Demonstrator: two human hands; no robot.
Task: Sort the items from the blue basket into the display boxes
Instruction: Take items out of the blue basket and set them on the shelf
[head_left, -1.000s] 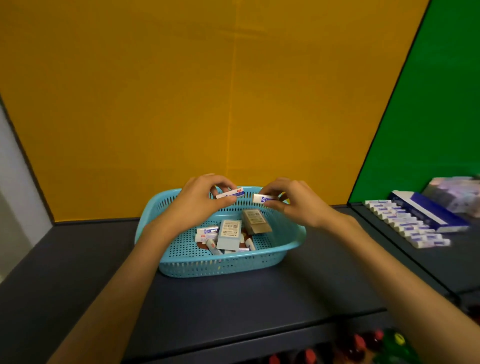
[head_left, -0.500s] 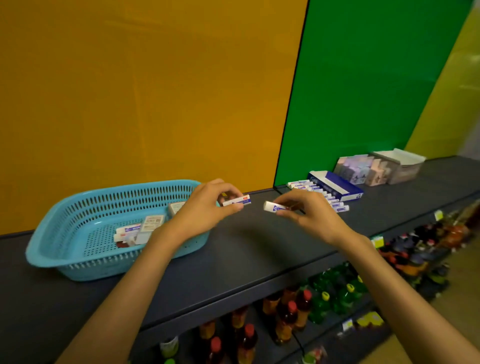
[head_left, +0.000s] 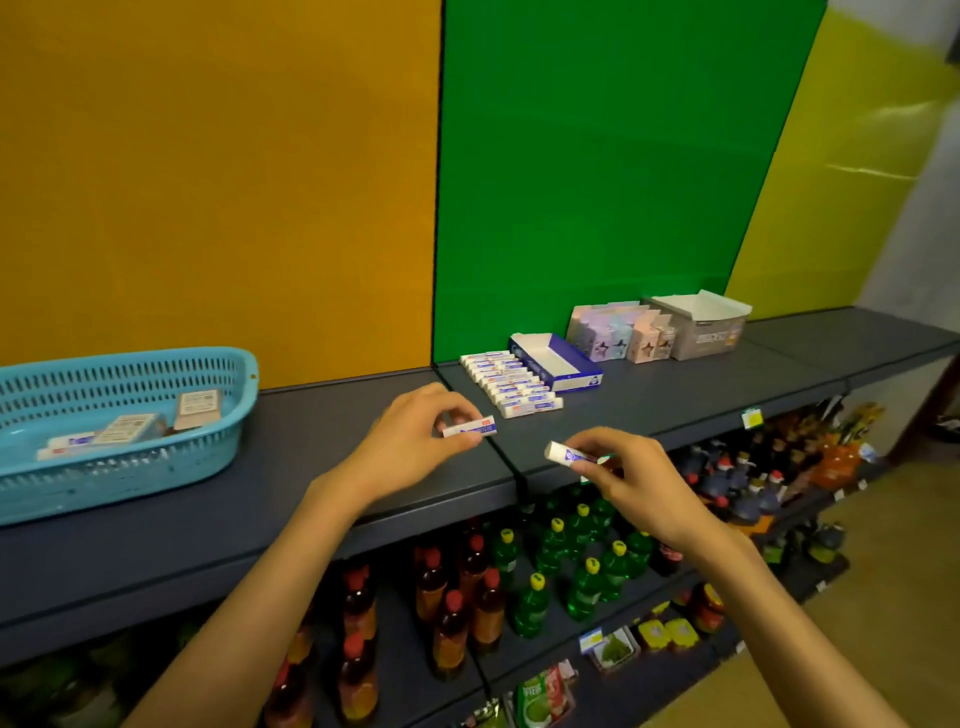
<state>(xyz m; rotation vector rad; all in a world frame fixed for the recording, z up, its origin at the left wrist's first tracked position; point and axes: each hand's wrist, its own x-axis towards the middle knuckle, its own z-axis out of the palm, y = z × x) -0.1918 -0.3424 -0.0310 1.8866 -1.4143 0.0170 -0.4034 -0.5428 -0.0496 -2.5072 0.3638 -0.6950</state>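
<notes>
My left hand (head_left: 410, 447) pinches a small white eraser with a blue and red label (head_left: 470, 427) above the dark shelf (head_left: 291, 467). Slightly lower and to the right, my right hand (head_left: 631, 475) pinches a second white eraser with a blue label (head_left: 563, 453). The blue basket (head_left: 171, 447) sits at the far left with several boxed items inside. Behind my hands lies a row of similar erasers (head_left: 511, 383), with an open blue-and-white display box (head_left: 558, 361) beside it.
Pastel boxes (head_left: 618, 332) and a grey open carton (head_left: 701, 327) stand further right on the shelf. Lower shelves hold red-capped bottles (head_left: 452, 613) and green bottles (head_left: 576, 561). Orange, green and yellow panels back the shelf.
The view has swung right, leaving the basket at the far left. Both hands carried their erasers away from the basket and now hover in front of the eraser row.
</notes>
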